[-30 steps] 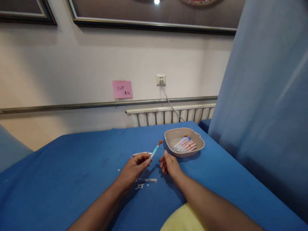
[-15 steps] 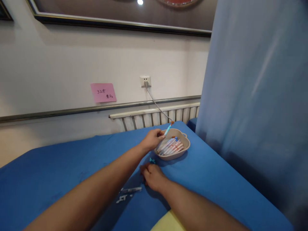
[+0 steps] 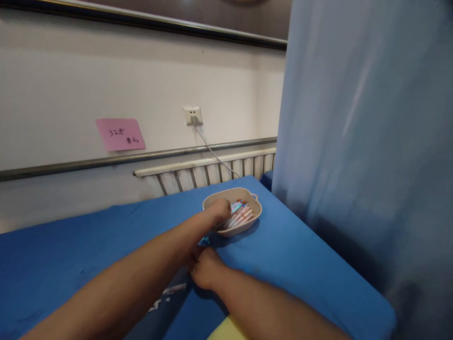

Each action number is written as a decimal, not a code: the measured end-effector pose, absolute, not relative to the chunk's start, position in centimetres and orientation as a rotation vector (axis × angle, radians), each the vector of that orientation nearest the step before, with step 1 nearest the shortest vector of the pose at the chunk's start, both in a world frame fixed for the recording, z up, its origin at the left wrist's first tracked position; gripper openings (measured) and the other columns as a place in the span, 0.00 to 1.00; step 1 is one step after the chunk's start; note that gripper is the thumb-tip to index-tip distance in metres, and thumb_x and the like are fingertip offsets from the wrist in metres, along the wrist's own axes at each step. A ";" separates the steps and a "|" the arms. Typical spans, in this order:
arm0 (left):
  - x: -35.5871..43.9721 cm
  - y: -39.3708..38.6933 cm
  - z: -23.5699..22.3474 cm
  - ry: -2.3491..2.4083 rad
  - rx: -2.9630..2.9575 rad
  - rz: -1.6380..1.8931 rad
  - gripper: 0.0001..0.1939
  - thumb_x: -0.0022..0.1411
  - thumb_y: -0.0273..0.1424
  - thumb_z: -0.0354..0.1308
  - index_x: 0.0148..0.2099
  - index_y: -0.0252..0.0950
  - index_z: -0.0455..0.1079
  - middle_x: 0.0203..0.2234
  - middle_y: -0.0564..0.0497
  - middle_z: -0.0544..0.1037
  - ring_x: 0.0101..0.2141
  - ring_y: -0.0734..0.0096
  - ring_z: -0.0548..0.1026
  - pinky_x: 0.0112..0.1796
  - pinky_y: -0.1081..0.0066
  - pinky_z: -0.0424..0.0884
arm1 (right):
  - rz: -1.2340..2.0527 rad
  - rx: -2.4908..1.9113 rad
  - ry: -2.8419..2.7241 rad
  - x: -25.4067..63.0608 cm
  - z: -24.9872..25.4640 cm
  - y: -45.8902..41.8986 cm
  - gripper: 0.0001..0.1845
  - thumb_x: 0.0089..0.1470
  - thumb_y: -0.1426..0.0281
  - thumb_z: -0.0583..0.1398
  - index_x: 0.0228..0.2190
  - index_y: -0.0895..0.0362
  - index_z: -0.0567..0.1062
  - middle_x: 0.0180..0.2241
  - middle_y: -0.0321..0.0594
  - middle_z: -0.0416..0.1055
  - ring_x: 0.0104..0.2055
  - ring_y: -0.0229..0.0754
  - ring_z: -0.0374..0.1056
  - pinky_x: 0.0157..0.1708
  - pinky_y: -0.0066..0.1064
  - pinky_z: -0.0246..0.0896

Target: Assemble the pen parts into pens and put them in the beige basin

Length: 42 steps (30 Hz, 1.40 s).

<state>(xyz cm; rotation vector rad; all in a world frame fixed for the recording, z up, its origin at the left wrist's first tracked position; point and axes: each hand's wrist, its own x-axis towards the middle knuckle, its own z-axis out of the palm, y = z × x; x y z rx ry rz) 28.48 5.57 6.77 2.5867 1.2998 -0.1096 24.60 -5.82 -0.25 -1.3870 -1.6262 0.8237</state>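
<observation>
A beige basket with a small loop handle stands near the far right end of the blue-covered bed. Several slim pens lie side by side in it, some with orange-brown and blue tops. My left hand reaches over the basket's left side, closed at the near end of a light-blue pen lying along the others; its fingertips are partly hidden. Nearer to me, my right hand rests low over the bed, fingers curled and partly hidden by my left forearm. Small bright-blue pieces lie just beyond it.
A clear, slim item and white scraps lie on the blue sheet beside my left forearm. Behind the bed run a rail and a cord from a socket. A blue curtain hangs at the right.
My left hand has lowered the light-blue pen from above the basket's rim down among the other pens. The right hand stays low by the blue pieces. The view has turned to the right.
</observation>
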 end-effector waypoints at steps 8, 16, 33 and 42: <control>28.8 5.5 6.6 1.346 2.613 -0.153 0.15 0.63 0.34 0.54 0.50 0.34 0.66 0.45 0.46 0.71 0.42 0.63 0.72 0.41 0.61 0.71 | 0.692 -1.442 -1.708 24.3 -0.5 -5.5 0.11 0.54 0.65 0.53 0.31 0.52 0.75 0.29 0.39 0.76 0.35 0.46 0.70 0.30 0.31 0.60; 28.8 4.3 7.2 1.329 2.617 -0.036 0.11 0.55 0.34 0.62 0.37 0.31 0.72 0.34 0.46 0.76 0.37 0.62 0.74 0.38 0.65 0.69 | 0.804 -1.373 -1.530 24.6 -1.6 -5.4 0.10 0.53 0.66 0.56 0.25 0.55 0.74 0.25 0.39 0.74 0.26 0.40 0.67 0.24 0.28 0.57; -2.1 -3.9 2.3 1.662 1.922 1.036 0.17 0.56 0.42 0.51 0.35 0.34 0.71 0.27 0.49 0.78 0.29 0.65 0.75 0.31 0.70 0.69 | 1.049 -1.273 -1.456 24.9 -2.8 -6.5 0.12 0.51 0.61 0.55 0.24 0.56 0.66 0.17 0.30 0.65 0.15 0.31 0.58 0.16 0.23 0.49; -1.5 -2.0 0.5 1.533 2.332 0.882 0.16 0.63 0.34 0.45 0.47 0.37 0.70 0.42 0.48 0.77 0.43 0.64 0.73 0.46 0.65 0.67 | 1.061 -1.253 -1.521 24.9 -3.1 -7.1 0.13 0.49 0.60 0.56 0.24 0.56 0.66 0.18 0.30 0.64 0.16 0.31 0.58 0.17 0.24 0.51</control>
